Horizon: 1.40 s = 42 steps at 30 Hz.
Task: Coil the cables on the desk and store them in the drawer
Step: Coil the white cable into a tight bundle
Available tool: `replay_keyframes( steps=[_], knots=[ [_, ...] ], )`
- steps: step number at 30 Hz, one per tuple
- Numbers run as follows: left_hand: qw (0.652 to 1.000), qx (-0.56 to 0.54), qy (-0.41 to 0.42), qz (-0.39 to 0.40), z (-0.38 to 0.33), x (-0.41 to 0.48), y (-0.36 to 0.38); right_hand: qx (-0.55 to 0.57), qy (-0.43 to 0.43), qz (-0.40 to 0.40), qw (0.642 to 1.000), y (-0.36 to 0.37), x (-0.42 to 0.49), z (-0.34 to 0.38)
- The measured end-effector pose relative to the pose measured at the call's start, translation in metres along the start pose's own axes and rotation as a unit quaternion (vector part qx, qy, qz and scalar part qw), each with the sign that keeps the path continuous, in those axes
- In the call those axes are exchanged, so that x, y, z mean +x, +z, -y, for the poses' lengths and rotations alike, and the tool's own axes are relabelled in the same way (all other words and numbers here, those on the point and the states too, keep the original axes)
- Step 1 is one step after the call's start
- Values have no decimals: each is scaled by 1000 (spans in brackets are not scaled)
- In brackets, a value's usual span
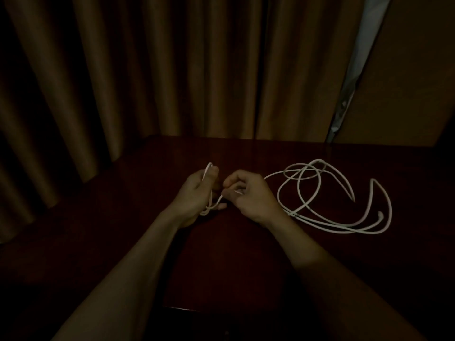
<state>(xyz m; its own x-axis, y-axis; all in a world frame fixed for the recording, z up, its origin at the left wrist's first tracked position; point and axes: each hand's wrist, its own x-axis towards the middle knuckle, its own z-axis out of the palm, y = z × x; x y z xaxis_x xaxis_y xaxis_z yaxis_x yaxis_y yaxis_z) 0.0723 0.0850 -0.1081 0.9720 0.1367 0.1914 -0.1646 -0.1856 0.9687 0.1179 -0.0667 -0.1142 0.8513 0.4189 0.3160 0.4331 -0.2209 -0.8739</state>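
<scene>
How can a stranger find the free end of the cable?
Look at the dark desk, right of the right hand, where the white cable lies in loose loops. Its free end is the small thick tip inside the outermost curve.

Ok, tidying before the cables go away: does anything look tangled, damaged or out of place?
The white cable sprawls on the desk right of the right hand in crossing loops, with one sharp kink at its far right. No visible damage or spill.
</scene>
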Motion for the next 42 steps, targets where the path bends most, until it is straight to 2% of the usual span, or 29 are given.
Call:
replay_keyframes(
  steps=[3,6,8,10,13,16,21,26,30,33,36,39,42],
  knots=[
    [997,57,43,27,0,-3,0,-29,-27,-24,999,1,2,-1],
    [995,78,66,6,1,-1,2,-119,-55,-48,990,-4,2,-1],
    [996,60,60,-20,4,1,2,-180,-64,-21,981,-10,2,-2],
    [994,62,56,-67,8,4,-2,-198,-49,16,979,-19,1,-3],
    [987,60,53,-138,7,5,-12,-208,-5,31,978,-31,1,-3],
    [989,44,48,-130,6,5,-11,-244,36,58,967,-34,3,-4],
    [995,57,41,-75,8,5,-3,-164,26,14,986,-14,1,2],
    [990,71,56,-113,4,5,0,-43,-6,50,998,5,-11,12],
    [992,9,41,-118,-2,1,0,3,-37,35,999,15,-12,16],
    [993,-95,9,-71,-5,0,-2,45,-42,33,998,18,-11,15],
    [991,-118,8,-59,-3,2,0,52,-31,30,998,16,-10,13],
    [986,-107,9,-130,-2,8,-3,11,-9,53,999,15,-9,10],
    [966,-186,-17,-177,-2,12,-5,-70,-8,67,995,10,-8,10]
  ],
)
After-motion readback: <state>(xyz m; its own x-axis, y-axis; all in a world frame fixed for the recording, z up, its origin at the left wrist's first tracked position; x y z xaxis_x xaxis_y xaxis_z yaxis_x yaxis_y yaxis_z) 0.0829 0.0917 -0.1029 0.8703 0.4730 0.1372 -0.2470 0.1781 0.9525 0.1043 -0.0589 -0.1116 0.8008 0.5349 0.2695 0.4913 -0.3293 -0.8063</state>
